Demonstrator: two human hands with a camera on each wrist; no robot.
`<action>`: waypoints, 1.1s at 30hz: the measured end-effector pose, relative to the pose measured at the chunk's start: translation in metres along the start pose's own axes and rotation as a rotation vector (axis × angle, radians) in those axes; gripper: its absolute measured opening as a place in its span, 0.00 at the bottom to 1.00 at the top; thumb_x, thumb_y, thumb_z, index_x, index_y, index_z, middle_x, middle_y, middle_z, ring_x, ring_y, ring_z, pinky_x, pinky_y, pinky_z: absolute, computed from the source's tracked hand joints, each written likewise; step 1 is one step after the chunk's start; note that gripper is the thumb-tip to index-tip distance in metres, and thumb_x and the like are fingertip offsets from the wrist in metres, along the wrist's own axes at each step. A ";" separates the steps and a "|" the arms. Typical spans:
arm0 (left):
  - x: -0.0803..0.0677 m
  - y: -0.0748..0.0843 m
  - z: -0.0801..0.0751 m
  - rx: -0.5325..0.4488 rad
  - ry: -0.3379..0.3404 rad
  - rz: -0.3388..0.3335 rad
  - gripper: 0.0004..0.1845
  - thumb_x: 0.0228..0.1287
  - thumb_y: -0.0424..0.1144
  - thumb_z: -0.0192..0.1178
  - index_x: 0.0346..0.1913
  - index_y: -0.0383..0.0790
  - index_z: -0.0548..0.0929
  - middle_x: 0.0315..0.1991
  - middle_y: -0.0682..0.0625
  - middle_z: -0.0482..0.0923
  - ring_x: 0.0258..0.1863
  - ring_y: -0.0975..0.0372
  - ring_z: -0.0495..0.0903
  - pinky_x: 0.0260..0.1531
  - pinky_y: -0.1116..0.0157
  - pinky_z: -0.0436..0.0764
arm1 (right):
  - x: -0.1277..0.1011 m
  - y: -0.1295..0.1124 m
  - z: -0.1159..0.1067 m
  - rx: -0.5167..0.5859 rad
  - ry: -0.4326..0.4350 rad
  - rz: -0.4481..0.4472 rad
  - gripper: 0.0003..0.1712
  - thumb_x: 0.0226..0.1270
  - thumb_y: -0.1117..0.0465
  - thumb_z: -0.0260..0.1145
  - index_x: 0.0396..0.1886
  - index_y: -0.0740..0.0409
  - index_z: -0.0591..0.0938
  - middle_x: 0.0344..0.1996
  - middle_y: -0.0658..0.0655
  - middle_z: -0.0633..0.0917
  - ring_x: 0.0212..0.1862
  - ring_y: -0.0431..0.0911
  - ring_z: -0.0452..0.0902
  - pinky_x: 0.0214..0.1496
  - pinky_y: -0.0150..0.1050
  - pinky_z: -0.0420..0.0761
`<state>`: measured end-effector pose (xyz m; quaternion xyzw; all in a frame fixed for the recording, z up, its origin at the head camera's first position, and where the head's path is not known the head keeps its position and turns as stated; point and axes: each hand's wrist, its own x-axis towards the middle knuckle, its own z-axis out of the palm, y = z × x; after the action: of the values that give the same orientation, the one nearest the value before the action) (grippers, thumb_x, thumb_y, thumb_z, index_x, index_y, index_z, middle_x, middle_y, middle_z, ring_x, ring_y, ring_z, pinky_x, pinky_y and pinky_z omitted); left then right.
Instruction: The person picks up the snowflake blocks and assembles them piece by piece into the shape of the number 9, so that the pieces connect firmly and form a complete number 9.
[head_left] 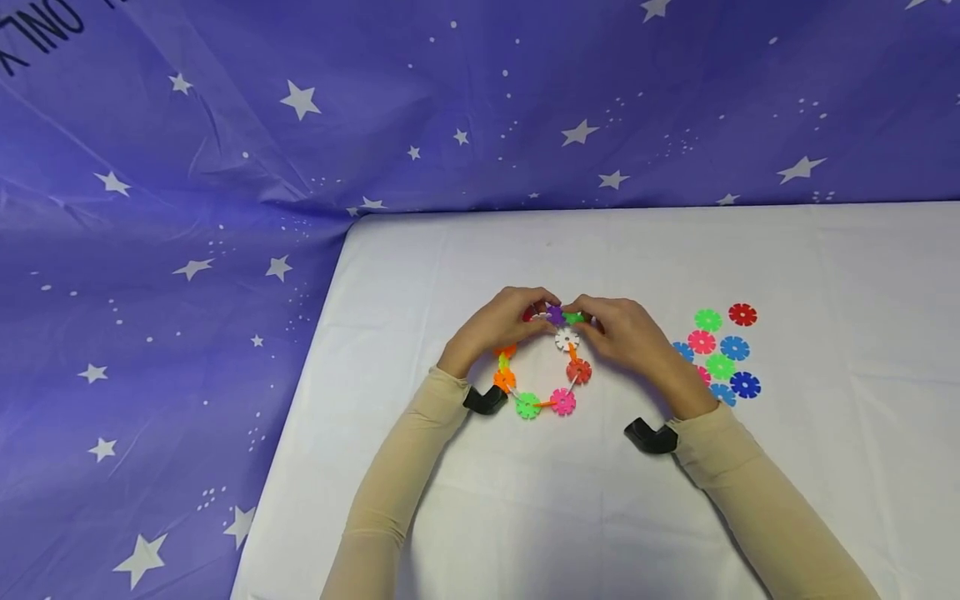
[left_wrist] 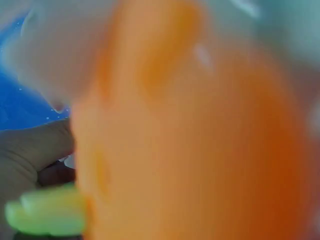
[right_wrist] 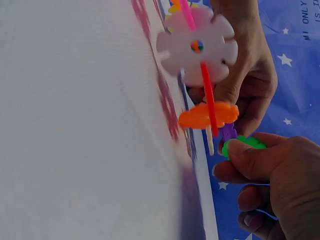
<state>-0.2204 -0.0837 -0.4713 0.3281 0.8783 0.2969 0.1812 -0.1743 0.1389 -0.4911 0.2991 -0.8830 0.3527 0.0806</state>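
Two hands meet at the far side of a ring of snowflake discs [head_left: 542, 367] that lies on the bench [head_left: 525, 517], and I see both working on the same spot. My left hand [head_left: 501, 323] curls over the ring's top left, fingers pinched on the red and purple discs there. My right hand [head_left: 628, 333] comes in from the other side, thumb and fingers pinched round a green disc [head_left: 574, 317] that touches the purple disc [head_left: 555, 314] in the ring. In the right wrist view that green disc [right_wrist: 243, 144] sits under the thumb, slotted edge-on beside the purple one, with an orange disc [right_wrist: 207, 115] and a white disc [right_wrist: 196, 47] further along the chain.

On the near half of the ring, an orange, a green and a pink disc lie flat on the white cloth. The left wrist view is filled by a blurred orange disc [left_wrist: 190, 130] pressed close to the lens, so I cannot read much more from it.

Right of the ring, close to my right wrist, a loose pile of discs [head_left: 718, 352] in green, red, pink and blue lies on the bench. Behind it hangs a purple starred backdrop [head_left: 225, 167].
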 end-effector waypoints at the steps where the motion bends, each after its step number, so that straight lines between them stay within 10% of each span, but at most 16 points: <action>1: 0.000 0.000 0.001 0.006 0.008 -0.003 0.19 0.66 0.41 0.65 0.57 0.39 0.80 0.40 0.50 0.83 0.38 0.64 0.78 0.42 0.70 0.76 | 0.000 0.000 0.000 0.002 -0.002 -0.004 0.15 0.58 0.71 0.71 0.45 0.56 0.84 0.26 0.53 0.86 0.24 0.41 0.72 0.29 0.36 0.74; 25: -0.005 0.003 -0.001 -0.089 0.099 -0.023 0.18 0.59 0.43 0.70 0.51 0.40 0.83 0.32 0.51 0.81 0.29 0.64 0.73 0.32 0.72 0.72 | 0.004 -0.003 0.008 0.149 0.046 0.024 0.13 0.60 0.71 0.70 0.46 0.60 0.83 0.26 0.54 0.85 0.22 0.39 0.67 0.25 0.31 0.70; 33: -0.007 -0.005 -0.008 -0.068 0.054 -0.083 0.20 0.61 0.43 0.69 0.54 0.40 0.78 0.37 0.49 0.79 0.33 0.61 0.74 0.38 0.69 0.74 | 0.002 0.000 -0.002 0.034 -0.117 0.248 0.26 0.62 0.50 0.71 0.54 0.59 0.78 0.29 0.51 0.77 0.27 0.43 0.69 0.31 0.37 0.71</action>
<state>-0.2223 -0.0947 -0.4674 0.2769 0.8850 0.3276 0.1809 -0.1760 0.1399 -0.4889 0.2092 -0.9101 0.3571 -0.0201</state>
